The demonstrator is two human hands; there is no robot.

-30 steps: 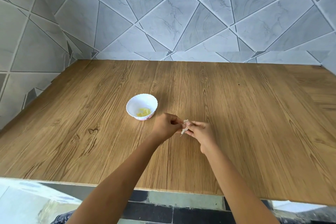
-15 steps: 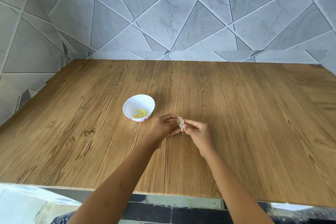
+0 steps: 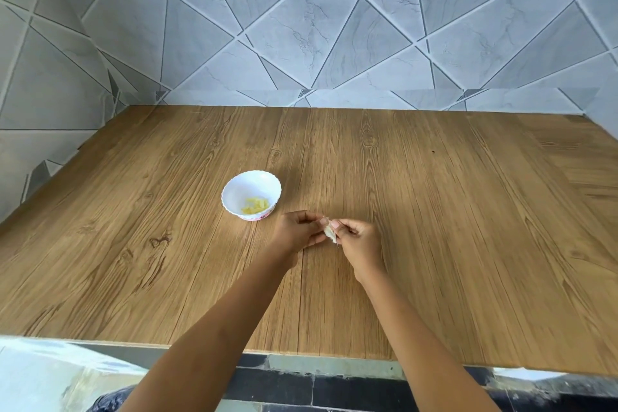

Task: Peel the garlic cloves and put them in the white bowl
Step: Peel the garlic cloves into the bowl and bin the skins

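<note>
Pinching garlic clove [image 3: 330, 231] still, white bowl [image 3: 239, 189] unmoved

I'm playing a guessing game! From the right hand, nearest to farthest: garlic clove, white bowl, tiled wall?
1. Pale papery garlic clove, pinched by the right hand.
2. Small white scalloped bowl, off to the left.
3. Grey marbled tile wall, far behind.

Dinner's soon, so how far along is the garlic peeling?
Done: a few peeled yellow cloves lie in the bowl. In hand: the left hand and right hand pinch one whitish clove, skin seemingly on, beside the bowl. Left: peel it and drop it in; no other unpeeled cloves show.
</note>
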